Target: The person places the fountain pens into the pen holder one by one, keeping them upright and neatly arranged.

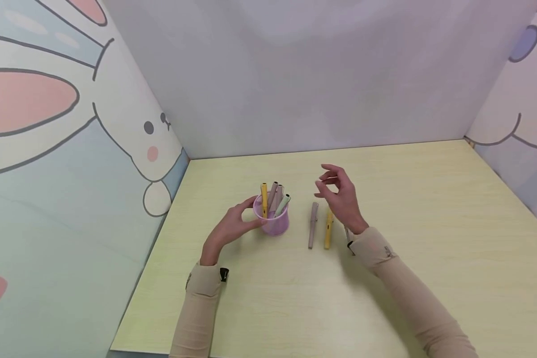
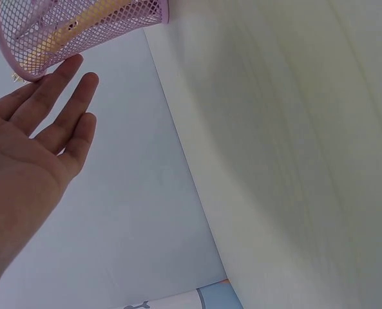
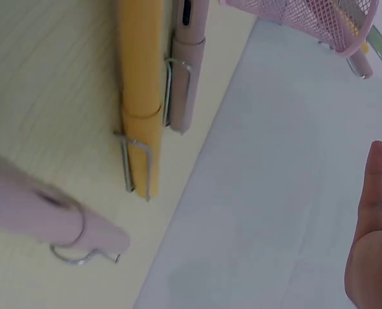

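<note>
A pink mesh pen cup (image 1: 276, 227) stands on the table with several pens in it: a yellow pen (image 1: 264, 199), two mauve ones and a pale green pen (image 1: 283, 205). My left hand (image 1: 230, 226) holds the cup at its rim between thumb and fingers; its other fingers (image 2: 75, 119) extend past the mesh. To the cup's right, a mauve pen (image 1: 313, 226) and a yellow pen (image 1: 328, 229) lie side by side. Above them hovers my right hand (image 1: 342, 196), bent-fingered and holding nothing. Another mauve pen (image 3: 55, 212) lies mostly hidden under the right wrist.
The pale yellow tabletop (image 1: 429, 209) reaches back to a plain light wall (image 1: 317, 79). Side panels with cartoon rabbit drawings (image 1: 130, 124) border the left and right.
</note>
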`<state>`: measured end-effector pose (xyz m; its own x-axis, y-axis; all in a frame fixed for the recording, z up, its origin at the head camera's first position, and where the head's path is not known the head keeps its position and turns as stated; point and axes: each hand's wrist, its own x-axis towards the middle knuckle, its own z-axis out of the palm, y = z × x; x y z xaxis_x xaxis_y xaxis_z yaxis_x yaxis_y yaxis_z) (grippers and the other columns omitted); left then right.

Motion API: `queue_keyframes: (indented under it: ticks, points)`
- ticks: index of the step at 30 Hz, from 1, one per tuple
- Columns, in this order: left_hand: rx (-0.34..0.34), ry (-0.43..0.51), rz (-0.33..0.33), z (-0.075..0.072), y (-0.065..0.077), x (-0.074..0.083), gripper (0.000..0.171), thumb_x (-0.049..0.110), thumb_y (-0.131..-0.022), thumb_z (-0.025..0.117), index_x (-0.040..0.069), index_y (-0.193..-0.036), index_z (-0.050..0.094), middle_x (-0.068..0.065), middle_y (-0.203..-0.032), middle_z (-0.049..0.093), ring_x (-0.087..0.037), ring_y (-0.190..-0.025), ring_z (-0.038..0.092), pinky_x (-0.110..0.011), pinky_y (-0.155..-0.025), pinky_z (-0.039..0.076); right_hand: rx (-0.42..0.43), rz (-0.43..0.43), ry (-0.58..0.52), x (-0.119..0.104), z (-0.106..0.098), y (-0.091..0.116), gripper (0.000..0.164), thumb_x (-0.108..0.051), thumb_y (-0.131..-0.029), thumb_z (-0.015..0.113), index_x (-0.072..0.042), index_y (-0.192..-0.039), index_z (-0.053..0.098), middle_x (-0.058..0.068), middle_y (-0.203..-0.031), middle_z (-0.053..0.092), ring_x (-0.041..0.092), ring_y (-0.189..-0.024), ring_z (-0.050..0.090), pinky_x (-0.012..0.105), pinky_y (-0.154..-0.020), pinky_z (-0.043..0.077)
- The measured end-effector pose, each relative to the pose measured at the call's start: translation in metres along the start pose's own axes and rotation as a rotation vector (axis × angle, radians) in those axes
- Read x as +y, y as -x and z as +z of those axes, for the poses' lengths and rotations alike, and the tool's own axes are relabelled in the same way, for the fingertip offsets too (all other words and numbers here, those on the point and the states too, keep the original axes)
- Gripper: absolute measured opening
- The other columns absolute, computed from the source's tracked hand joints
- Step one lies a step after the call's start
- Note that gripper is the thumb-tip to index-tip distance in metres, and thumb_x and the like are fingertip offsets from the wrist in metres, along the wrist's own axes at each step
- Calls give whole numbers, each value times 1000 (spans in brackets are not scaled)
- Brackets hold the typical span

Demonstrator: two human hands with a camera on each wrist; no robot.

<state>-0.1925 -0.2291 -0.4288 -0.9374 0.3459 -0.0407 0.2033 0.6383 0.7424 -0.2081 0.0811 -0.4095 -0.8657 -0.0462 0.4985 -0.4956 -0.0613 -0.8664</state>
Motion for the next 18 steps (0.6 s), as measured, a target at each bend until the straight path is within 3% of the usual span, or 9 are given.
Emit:
queue_keyframes:
  ticks: [4, 9, 18]
  points:
    - [-1, 2, -8, 0, 0, 0, 83, 44, -93, 75, 13, -161, 38, -13, -155, 49, -34, -147, 38, -61, -115, 32, -4, 55, 58, 10, -20, 1, 45, 12, -97, 59, 15, -140, 46, 35, -112, 50, 20, -96, 58, 32, -71, 62]
    - [-4, 0, -1, -1, 0, 1, 82, 43, -93, 74, 13, -161, 38, -13, -155, 49, -34, -146, 39, -61, -115, 32, -28, 191, 160, 20, -42, 2, 48, 2, -100, 63, 7, -145, 46, 25, -114, 53, 15, -97, 60, 28, -72, 61]
    - [-6, 2, 0, -1, 0, 0, 82, 42, -93, 74, 13, -161, 39, -13, -155, 49, -34, -146, 39, -62, -115, 32, -107, 333, 276, 21, -68, 8, 53, -6, -102, 64, 6, -149, 42, 24, -115, 53, 16, -95, 59, 42, -76, 62]
